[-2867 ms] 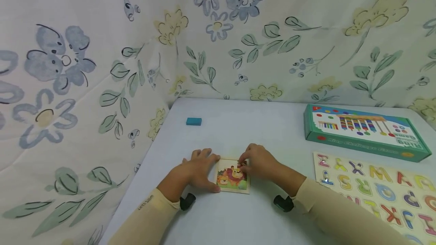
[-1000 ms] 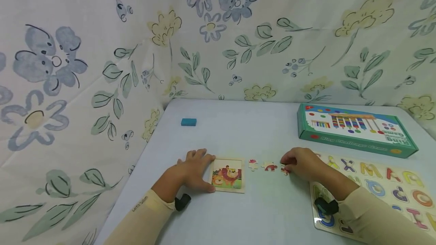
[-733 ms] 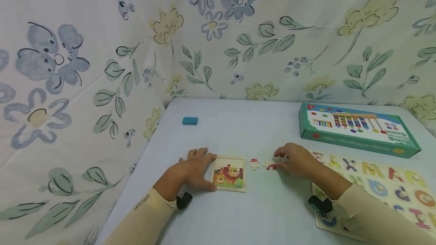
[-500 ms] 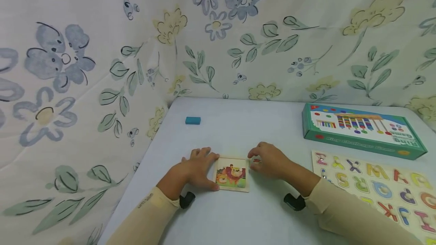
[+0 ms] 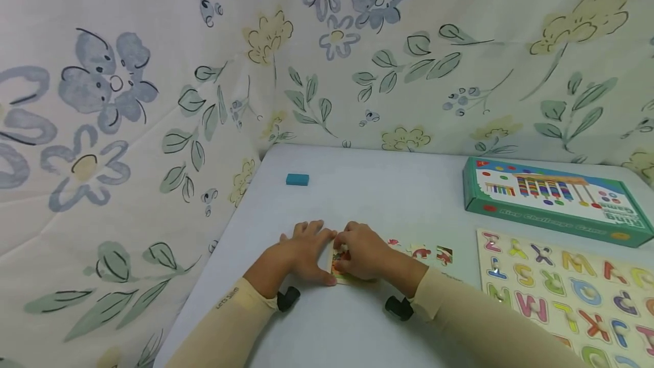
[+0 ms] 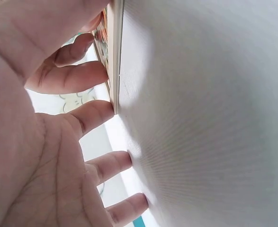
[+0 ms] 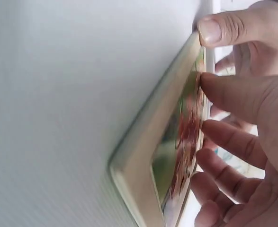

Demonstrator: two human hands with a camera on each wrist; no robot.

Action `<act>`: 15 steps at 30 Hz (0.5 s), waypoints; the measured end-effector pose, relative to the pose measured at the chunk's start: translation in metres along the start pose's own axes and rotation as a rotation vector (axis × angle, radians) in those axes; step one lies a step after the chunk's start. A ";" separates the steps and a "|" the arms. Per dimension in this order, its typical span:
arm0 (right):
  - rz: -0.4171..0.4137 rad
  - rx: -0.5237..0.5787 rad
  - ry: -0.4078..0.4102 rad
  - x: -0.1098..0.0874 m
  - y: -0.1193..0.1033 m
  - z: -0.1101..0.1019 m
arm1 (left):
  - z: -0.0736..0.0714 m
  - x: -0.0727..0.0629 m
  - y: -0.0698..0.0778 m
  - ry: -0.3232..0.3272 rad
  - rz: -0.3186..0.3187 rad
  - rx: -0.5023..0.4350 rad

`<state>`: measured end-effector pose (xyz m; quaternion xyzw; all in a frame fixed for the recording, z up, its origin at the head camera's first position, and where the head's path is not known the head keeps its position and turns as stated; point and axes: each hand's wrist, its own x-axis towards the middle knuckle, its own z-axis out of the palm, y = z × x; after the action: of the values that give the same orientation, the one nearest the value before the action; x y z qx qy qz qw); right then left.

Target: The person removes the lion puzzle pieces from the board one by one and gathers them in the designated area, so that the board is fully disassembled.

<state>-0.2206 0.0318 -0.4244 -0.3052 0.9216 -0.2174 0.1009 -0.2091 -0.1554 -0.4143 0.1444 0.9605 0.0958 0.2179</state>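
A small square wooden jigsaw puzzle (image 5: 333, 268) with an animal picture lies flat on the table, its pale frame (image 7: 139, 156) large in the right wrist view. Along its left side my left hand (image 5: 306, 254) rests with spread fingers, thumb and index finger touching the frame's corners. Over the picture reaches my right hand (image 5: 365, 251), hiding most of it. In the right wrist view that hand's thumb and fingertips touch the puzzle's surface, spaced apart; no lifted piece shows. Right of the forearm, three loose pieces lie in a row: one (image 5: 393, 241), another (image 5: 421, 253), and the last (image 5: 444, 254).
A wooden alphabet board (image 5: 508, 266) lies at the right, partly below the right sleeve. Behind it is a green game box (image 5: 557, 197). A blue block (image 5: 297, 179) sits at the far left of the table. Floral cloth (image 5: 434, 90) hangs behind.
Three pieces have come out of the puzzle's top row and lie to its right. Since then my right hand has moved left from them onto the puzzle. The left hand has stayed put.
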 end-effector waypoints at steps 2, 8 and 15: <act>0.007 0.005 -0.001 0.000 -0.001 0.001 | 0.000 0.000 0.000 0.003 -0.003 0.005; 0.026 0.042 0.026 0.000 -0.002 0.003 | -0.001 0.000 0.002 0.000 -0.006 0.011; 0.006 0.143 0.094 -0.002 0.000 0.004 | -0.001 0.000 0.001 -0.001 -0.010 0.016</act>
<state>-0.2175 0.0315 -0.4278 -0.2840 0.9084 -0.2965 0.0796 -0.2096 -0.1545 -0.4130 0.1415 0.9618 0.0871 0.2177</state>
